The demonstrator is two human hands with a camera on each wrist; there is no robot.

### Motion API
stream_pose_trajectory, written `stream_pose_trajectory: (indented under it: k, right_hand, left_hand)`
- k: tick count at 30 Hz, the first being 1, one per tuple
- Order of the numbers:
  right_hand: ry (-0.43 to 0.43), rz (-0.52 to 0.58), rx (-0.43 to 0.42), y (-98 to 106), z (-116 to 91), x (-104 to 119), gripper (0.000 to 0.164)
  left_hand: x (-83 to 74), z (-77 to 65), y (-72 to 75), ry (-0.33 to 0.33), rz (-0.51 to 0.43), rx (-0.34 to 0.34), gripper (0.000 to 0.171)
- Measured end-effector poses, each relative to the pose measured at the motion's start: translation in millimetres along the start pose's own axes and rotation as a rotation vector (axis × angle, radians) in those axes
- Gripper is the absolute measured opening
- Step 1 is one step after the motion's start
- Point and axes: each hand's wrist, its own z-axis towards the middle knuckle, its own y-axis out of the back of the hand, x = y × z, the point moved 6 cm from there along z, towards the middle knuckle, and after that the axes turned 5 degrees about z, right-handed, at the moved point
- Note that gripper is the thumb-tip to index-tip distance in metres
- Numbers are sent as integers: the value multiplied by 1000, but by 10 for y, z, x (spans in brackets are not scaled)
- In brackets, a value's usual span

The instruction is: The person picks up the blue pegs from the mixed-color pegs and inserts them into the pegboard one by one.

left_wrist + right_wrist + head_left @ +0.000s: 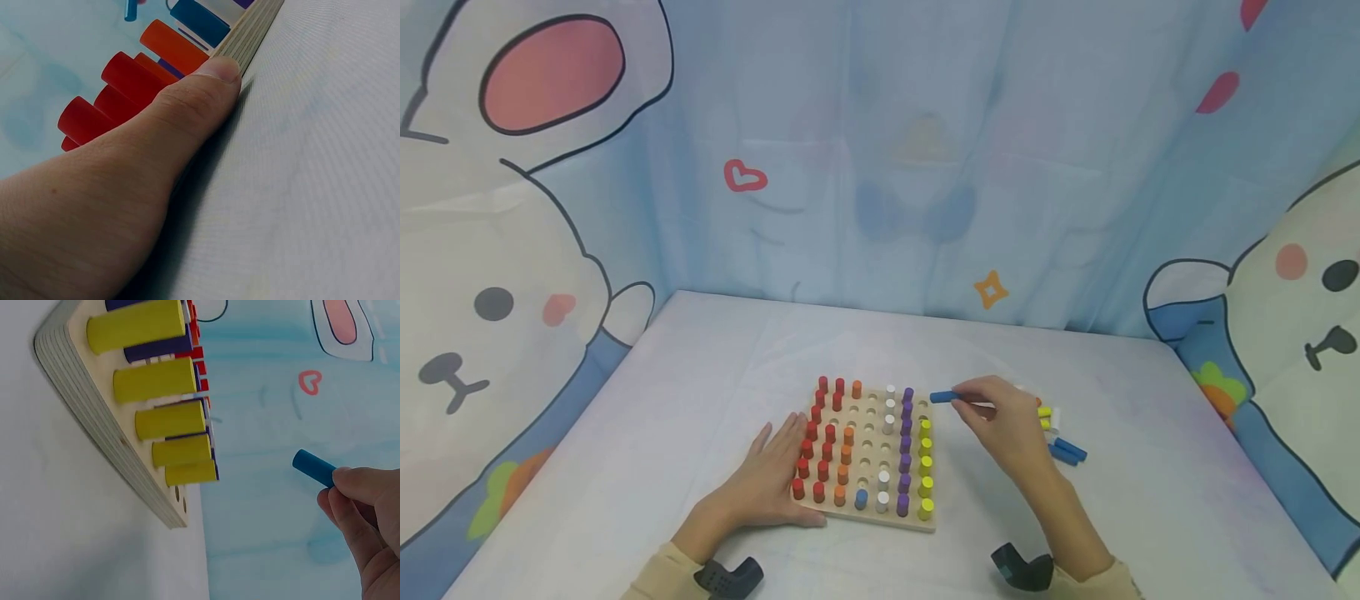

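A wooden pegboard stands on the table with rows of coloured pegs in its holes. Red, orange, white, purple and yellow pegs fill columns from left to right. One blue peg stands in the front row between orange and white. My left hand rests against the board's left front corner, fingers extended along the left side and thumb along the front edge. Beyond the board's back right corner, my right hand pinches a blue peg between thumb and fingertips, the peg lying nearly level and pointing left in the head view.
Loose pegs lie right of the board, partly behind my right hand: blue pegs, a yellow peg and a white peg among them. A printed curtain hangs behind the white-covered table.
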Motion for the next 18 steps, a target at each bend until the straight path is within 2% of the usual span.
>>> stream_pose_trajectory:
  k: [10,18]
  right_hand:
    - [34,15,53,-151,-59,209,18]
    - [-7,45,124,-323,-110,304,20]
  left_hand:
    - [13,6,-14,-2,0,-8,132]
    - [14,8,-12,1,1,-4,132]
